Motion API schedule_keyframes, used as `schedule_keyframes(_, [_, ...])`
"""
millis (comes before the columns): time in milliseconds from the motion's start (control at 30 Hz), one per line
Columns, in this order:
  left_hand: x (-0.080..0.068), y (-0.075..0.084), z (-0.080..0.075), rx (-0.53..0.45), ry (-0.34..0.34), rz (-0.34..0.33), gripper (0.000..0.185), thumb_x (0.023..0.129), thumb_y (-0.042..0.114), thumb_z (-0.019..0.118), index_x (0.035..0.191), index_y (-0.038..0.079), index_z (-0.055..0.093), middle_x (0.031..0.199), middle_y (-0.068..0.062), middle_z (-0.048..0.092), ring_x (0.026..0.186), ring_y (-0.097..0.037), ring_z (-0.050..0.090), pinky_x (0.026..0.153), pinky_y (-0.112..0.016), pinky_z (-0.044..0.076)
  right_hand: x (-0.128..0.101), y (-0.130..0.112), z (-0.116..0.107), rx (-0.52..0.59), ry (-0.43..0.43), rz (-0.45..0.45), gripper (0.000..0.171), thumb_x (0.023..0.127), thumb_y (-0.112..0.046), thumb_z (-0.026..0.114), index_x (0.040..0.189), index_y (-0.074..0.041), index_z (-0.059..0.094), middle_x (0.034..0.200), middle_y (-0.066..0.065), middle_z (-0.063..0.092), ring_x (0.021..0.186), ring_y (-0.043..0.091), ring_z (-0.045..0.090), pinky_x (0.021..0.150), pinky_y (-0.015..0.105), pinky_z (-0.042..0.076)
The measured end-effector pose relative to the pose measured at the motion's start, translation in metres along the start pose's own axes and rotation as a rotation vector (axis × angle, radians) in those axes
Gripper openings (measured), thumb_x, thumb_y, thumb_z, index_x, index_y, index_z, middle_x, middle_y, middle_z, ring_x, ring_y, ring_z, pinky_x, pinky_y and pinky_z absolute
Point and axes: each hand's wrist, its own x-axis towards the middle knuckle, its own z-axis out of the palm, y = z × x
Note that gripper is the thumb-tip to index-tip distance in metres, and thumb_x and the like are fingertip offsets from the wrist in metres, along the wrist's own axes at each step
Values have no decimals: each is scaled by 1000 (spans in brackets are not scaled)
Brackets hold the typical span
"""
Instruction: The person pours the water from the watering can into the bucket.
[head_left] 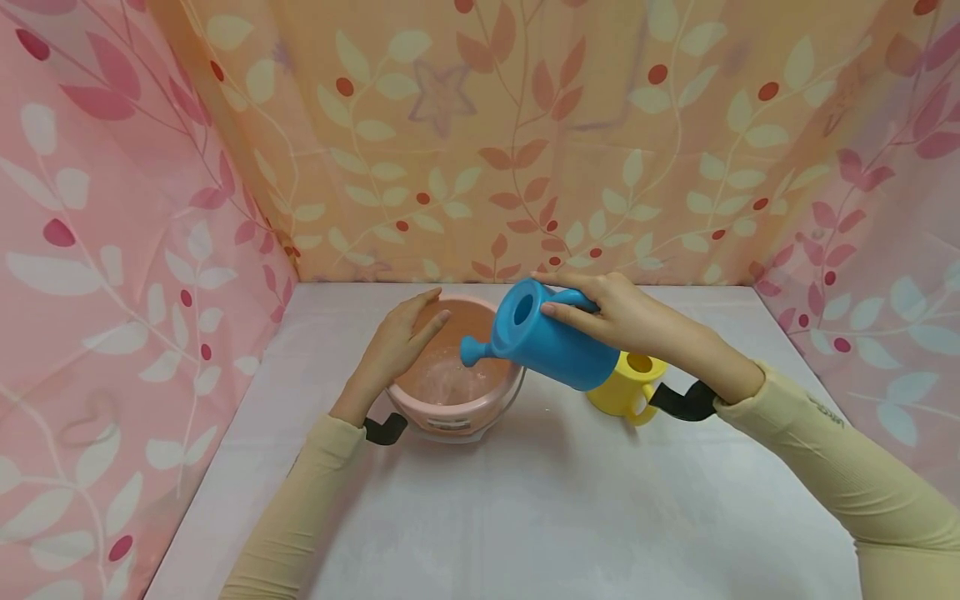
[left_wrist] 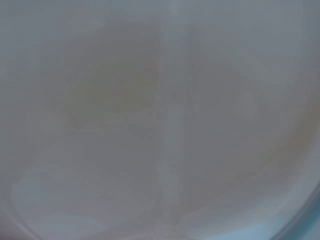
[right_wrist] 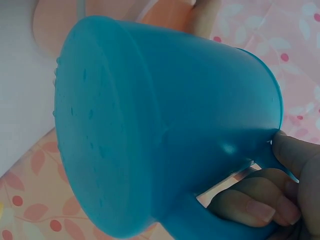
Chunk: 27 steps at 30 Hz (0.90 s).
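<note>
My right hand (head_left: pixel 626 310) grips the handle of a blue watering can (head_left: pixel 566 346), the fingers curled through it and the thumb near the rim in the right wrist view. The can is tilted, its spout (head_left: pixel 474 351) over a pink bowl (head_left: pixel 453 411). Rippling clear water (head_left: pixel 450 379) lies inside the bowl. Droplets cling to the can's base (right_wrist: pixel 95 130). At the bowl's left rim rests my left hand (head_left: pixel 397 342), with fingers extended and thumb apart; some fingertips are hidden. The left wrist view is a dim, pale, blurred surface.
A yellow cup-like vessel with a handle (head_left: pixel 618 392) stands right of the bowl, partly behind the blue can. A white cloth (head_left: pixel 555 517) covers the table. Patterned curtains (head_left: pixel 517 150) rise behind and at both sides. Small wet spots lie near the bowl.
</note>
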Motion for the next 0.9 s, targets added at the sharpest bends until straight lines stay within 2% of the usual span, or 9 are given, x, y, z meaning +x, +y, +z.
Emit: schedule_keyframes(900, [1,-1,1,-3,3,-1,63,92,58,41,143,19,37,140,-5,45,131,-28,37,106,-50,32,0,2,1,10,-3,-10,54,92,-37,55,141,-20,42,125,13,59,102,34,62,83,51,52])
